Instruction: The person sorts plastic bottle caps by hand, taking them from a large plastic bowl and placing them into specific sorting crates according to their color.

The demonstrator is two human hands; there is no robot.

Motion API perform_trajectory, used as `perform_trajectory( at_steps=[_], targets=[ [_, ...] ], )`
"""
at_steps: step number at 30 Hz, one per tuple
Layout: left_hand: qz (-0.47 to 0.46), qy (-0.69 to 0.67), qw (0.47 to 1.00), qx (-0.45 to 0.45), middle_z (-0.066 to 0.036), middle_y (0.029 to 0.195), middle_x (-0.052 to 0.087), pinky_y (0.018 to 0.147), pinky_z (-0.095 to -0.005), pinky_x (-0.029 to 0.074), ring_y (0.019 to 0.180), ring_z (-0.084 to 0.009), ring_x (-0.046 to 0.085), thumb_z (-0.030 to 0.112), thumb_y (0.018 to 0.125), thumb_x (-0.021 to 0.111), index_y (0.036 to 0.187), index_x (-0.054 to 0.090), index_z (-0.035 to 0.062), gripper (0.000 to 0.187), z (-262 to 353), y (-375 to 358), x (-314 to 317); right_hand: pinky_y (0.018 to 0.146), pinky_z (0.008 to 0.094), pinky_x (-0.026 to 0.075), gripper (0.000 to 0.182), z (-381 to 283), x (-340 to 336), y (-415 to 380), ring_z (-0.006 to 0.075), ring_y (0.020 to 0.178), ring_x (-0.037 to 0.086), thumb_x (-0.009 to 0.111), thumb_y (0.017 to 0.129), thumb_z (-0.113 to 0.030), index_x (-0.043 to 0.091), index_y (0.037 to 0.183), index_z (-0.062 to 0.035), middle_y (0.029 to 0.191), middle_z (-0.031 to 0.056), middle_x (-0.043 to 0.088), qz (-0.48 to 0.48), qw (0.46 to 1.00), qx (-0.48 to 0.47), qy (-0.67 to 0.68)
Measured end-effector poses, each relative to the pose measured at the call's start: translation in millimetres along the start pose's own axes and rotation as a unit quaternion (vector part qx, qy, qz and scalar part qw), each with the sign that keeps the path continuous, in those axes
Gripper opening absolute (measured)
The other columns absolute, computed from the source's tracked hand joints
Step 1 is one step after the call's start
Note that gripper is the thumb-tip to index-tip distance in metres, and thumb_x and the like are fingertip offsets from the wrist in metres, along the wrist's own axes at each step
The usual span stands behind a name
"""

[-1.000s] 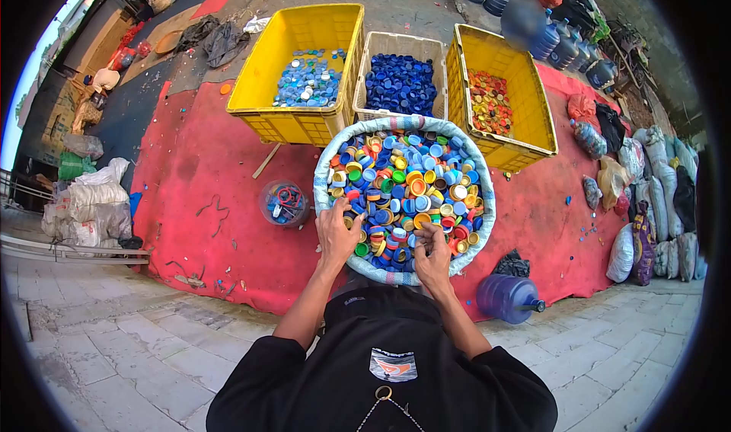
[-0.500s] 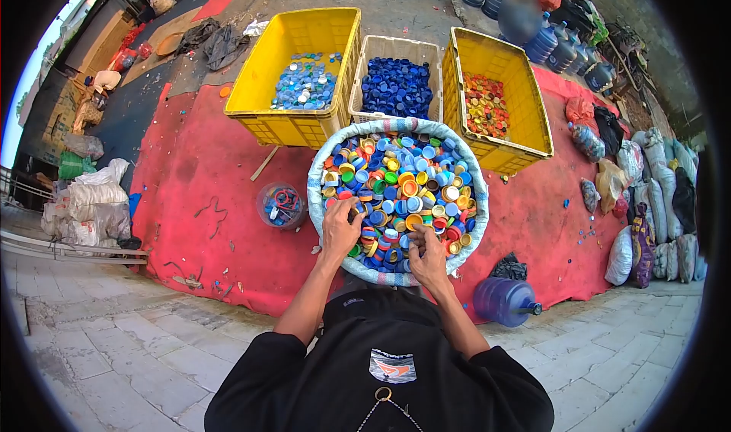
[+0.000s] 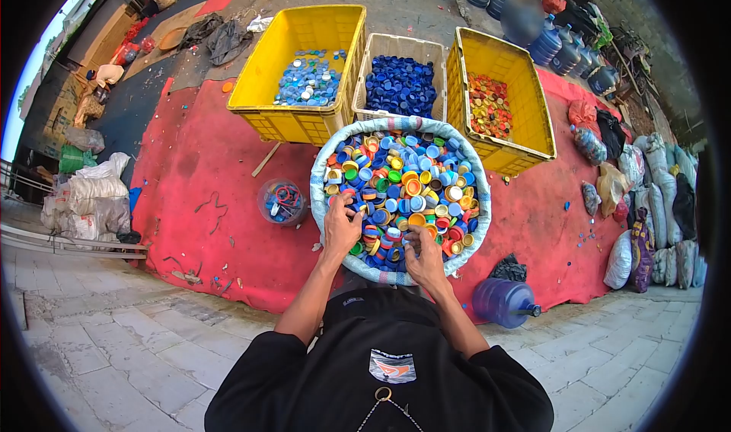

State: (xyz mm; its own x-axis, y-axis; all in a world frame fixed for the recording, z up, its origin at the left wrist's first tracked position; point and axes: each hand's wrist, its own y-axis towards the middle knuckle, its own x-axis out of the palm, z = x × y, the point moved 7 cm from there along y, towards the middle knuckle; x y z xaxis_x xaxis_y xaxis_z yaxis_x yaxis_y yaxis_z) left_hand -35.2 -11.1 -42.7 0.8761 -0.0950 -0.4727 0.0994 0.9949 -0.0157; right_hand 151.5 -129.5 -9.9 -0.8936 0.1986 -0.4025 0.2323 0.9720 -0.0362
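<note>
Pick lightly from the top of the mixed plastic bottle caps inside the cloth-rimmed basket, with left hand loosely parted over its left side and right hand narrowly curled by its near edge, cannot tell if around a cap.

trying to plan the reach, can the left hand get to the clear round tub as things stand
Probably yes: the left hand is over the near left of the round basket, and only the rim seems to lie between it and the tub.

Two big yellow crates, one white crate and one round basket show.
</note>
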Motion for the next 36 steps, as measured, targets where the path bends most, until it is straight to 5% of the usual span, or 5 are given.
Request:
perform_trajectory(
  at_steps=[21, 23, 28, 31, 36],
  targets=[
    [-0.026, 0.104, 0.985, 0.135, -0.015, 0.1, 0.067, 0.085, -0.0373, 0.051, 0.096, -0.0269, 0.063, 0.01, 0.079, 0.075, 0.118, 0.061, 0.0016, 0.043, 10, 0, -18, 0.069, 0.0311, 0.053, 0.038, 4, 24, -1, 0.0206, 0.083, 0.067, 0.054, 0.085, 0.003, 0.05, 0.123, 0.0041, 0.096, 0.0153, 0.067, -0.022, 0.999, 0.0, -0.027],
    [-0.044, -0.082, 0.996, 0.007, -0.013, 0.1, 0.066, 0.082, -0.0337, 0.053, 0.094, -0.0231, 0.064, 0.011, 0.081, 0.075, 0.119, 0.059, 0.0011, 0.042, 4, 1, -21, 0.07, 0.0316, 0.054, 0.038, -3, 24, 0, 0.0215, 0.084, 0.067, 0.056, 0.085, 0.003, 0.051, 0.122, 0.0035, 0.096, 0.0153, 0.067, -0.015, 0.999, -0.011, -0.032],
    [-0.126, -0.532, 0.813, -0.201, -0.009, 0.106, 0.063, 0.083, -0.0363, 0.058, 0.093, -0.0215, 0.065, 0.009, 0.088, 0.068, 0.117, 0.056, 0.0017, 0.032, 3, -12, -3, 0.076, 0.0351, 0.053, 0.04, -45, 22, 16, 0.0271, 0.085, 0.065, 0.061, 0.08, 0.005, 0.054, 0.119, 0.0031, 0.1, 0.0181, 0.064, 0.037, 0.994, -0.095, -0.027],
    [-0.172, -0.653, 0.695, -0.247, -0.009, 0.108, 0.063, 0.086, -0.0391, 0.057, 0.098, -0.0224, 0.064, 0.008, 0.091, 0.063, 0.116, 0.057, 0.0034, 0.027, 10, -21, 11, 0.07, 0.0307, 0.053, 0.039, -64, 24, 29, 0.0198, 0.083, 0.065, 0.064, 0.081, 0.003, 0.054, 0.118, 0.0032, 0.102, 0.0143, 0.066, 0.075, 0.984, -0.153, -0.041],
    [-0.212, -0.675, 0.637, -0.307, -0.011, 0.111, 0.063, 0.088, -0.0378, 0.055, 0.097, -0.0225, 0.064, 0.017, 0.093, 0.06, 0.117, 0.057, 0.0045, 0.027, 17, -31, 21, 0.072, 0.0333, 0.054, 0.037, -69, 33, 38, 0.0228, 0.083, 0.065, 0.063, 0.08, 0.004, 0.055, 0.117, 0.0042, 0.101, 0.0165, 0.064, 0.083, 0.988, -0.129, 0.028]
  ],
)
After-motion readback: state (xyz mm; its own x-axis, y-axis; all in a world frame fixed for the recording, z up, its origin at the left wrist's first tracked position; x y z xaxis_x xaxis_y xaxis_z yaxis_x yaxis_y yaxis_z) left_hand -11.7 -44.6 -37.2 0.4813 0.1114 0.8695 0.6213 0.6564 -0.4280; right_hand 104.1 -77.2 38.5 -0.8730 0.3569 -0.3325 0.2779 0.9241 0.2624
